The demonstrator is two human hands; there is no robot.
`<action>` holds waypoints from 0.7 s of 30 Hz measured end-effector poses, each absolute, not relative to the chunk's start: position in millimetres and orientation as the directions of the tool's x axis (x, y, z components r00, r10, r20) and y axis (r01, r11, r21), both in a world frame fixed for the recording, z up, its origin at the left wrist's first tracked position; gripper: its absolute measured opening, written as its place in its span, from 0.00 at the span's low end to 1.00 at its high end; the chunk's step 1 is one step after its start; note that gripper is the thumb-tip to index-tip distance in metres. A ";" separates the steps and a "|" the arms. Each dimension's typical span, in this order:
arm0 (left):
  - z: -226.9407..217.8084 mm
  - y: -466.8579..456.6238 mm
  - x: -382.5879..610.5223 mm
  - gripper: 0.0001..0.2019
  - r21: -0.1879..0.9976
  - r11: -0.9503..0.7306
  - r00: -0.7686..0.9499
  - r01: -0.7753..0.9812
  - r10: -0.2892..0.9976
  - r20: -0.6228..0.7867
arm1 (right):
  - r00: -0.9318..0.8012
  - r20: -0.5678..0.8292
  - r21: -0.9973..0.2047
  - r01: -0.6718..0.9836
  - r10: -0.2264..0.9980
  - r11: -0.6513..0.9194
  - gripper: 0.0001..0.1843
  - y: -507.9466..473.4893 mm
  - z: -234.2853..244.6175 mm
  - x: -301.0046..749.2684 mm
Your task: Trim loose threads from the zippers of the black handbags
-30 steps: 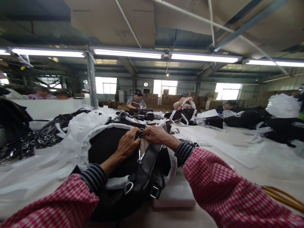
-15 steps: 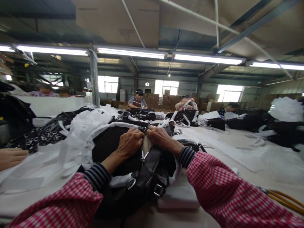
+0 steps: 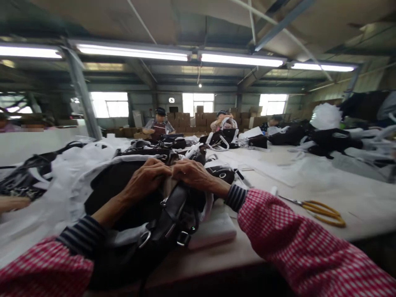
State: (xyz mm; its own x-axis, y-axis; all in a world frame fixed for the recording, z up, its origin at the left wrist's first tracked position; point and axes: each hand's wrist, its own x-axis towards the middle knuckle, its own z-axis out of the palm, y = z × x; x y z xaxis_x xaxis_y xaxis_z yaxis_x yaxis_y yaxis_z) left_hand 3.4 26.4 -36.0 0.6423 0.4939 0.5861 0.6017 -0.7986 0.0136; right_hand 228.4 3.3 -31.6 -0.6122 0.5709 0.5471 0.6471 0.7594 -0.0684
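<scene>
The left hand (image 3: 150, 175) and right hand (image 3: 190, 172) each grip the black bag (image 3: 139, 220) above its zipper pull (image 3: 163, 202). Yellow-handled scissors (image 3: 303, 203) lie near the right sleeve (image 3: 287, 235)

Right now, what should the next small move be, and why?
Perhaps ease the right hand down toward the parted zipper while the left hand steadies the black bag: both hands hold its upper part, close together, and the zipper gapes just below them.
</scene>
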 end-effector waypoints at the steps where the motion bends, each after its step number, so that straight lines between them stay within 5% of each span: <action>1: -37.0 26.7 3.1 0.13 -0.003 -0.790 0.636 0.614 0.492 0.594 | -0.630 0.535 -0.033 0.651 0.563 0.759 0.08 3.9 -30.3 228.1; 4: -37.9 26.7 3.6 0.11 -0.116 -0.751 0.657 0.650 0.478 0.583 | -0.643 0.548 0.033 0.656 0.535 0.754 0.09 3.6 -24.2 235.7; 6: -36.6 25.5 4.6 0.10 -0.176 -0.694 0.652 0.698 0.513 0.558 | -0.587 0.622 -0.048 0.632 0.518 0.774 0.08 -3.2 -20.6 251.4; 10: -33.3 26.2 8.0 0.10 -0.219 -0.649 0.656 0.728 0.568 0.497 | -0.348 0.644 -0.538 0.427 0.682 0.727 0.11 -39.2 -25.3 308.3; 12: -32.8 28.4 11.1 0.09 -0.215 -0.662 0.671 0.718 0.577 0.465 | -0.299 0.478 -0.749 0.352 0.826 0.561 0.17 -59.7 -38.3 341.1; 14: -32.7 30.6 14.5 0.09 -0.186 -0.661 0.664 0.727 0.609 0.433 | -0.319 0.296 -0.825 0.391 0.901 0.409 0.17 -72.8 -58.7 368.3; 17: -31.5 33.9 17.4 0.07 -0.131 -0.649 0.639 0.750 0.660 0.395 | -0.343 0.194 -0.672 0.636 0.919 0.379 0.08 -73.8 -95.9 389.6; 21: -25.9 40.1 14.3 0.07 -0.088 -0.634 0.625 0.768 0.713 0.317 | -0.368 0.175 -0.131 0.910 0.913 0.392 0.12 -56.2 -133.1 389.2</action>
State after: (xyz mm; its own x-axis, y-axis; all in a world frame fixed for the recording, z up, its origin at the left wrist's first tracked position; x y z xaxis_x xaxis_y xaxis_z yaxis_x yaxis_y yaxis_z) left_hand 14.3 40.1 -25.9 0.6248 0.7133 0.3174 0.7684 -0.6340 -0.0877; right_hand 389.2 -56.2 -133.1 -0.3683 0.9131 0.1750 0.9104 0.3923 -0.1310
